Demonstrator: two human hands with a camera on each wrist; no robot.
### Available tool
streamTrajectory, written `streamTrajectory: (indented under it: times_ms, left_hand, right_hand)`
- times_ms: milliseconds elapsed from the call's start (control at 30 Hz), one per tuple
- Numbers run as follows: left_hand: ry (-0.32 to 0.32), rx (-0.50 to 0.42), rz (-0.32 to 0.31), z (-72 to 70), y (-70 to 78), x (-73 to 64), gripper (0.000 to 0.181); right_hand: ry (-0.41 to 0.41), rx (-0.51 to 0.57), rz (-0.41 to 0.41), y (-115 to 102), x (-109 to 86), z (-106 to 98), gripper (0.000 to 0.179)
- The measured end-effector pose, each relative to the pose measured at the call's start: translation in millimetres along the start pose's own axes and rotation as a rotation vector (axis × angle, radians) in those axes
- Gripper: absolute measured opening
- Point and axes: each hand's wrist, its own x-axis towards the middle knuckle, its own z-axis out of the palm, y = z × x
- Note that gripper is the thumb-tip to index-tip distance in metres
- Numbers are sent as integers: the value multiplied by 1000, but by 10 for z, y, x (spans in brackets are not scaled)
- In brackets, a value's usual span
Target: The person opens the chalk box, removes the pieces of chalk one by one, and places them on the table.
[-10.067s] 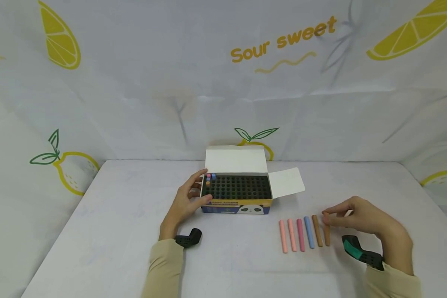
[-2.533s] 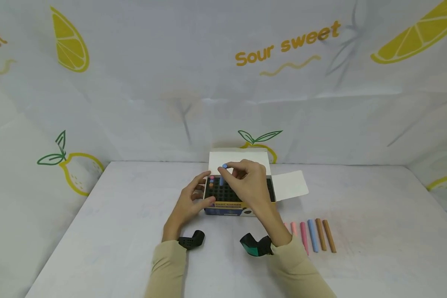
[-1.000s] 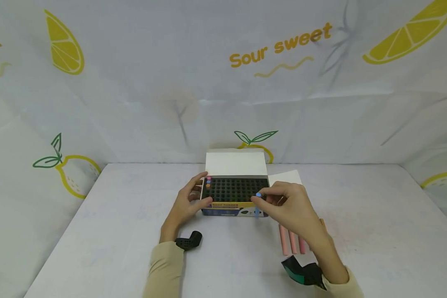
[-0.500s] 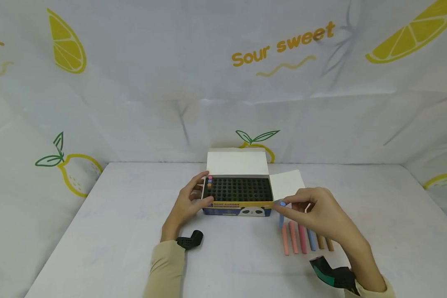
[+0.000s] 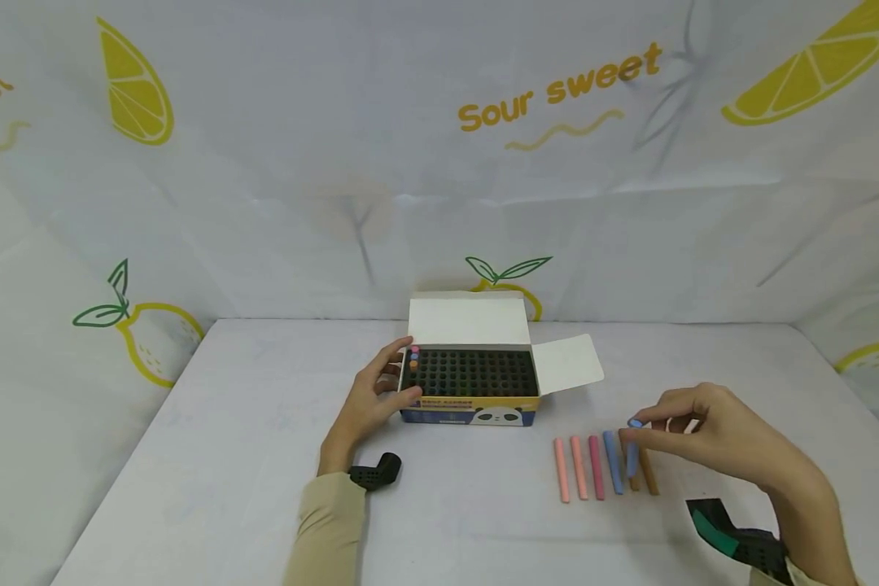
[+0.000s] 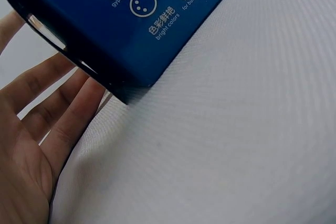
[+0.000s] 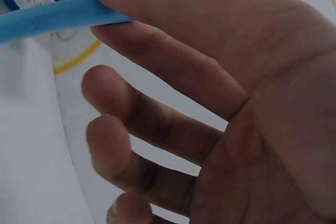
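Note:
An open chalk box, blue and yellow with a panda on its front, stands mid-table. My left hand grips its left end, thumb at the front corner and fingers round the side and back; in the left wrist view the fingers lie along the box end. Between thumb and index finger, my right hand pinches a blue chalk stick by its top; the other fingers are loosely bent. The stick hangs upright, overlapping a brown chalk stick in the row on the table.
The row holds pink chalk sticks, a dark pink one, another blue one and a second brown one. A black holed insert in the box bears several chalks at its left end. The white side flap sticks out rightward.
My right hand, at the brown chalk ten seconds ago, has since drawn a blue chalk from the box and carried it right and nearer, over the row. My left hand stays on the box.

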Motion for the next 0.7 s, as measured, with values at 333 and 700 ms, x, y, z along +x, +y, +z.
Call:
streamTrajectory:
  times_ms: [333,700]
  left_hand:
    - [3,3,4,-6,-7,-3,71]
    - [3,0,6,3,4,-3,70]
  right_hand:
    - [-222,-13,244,337,-160,-227,17]
    - [-279,7,357,501,-136,-190,25]
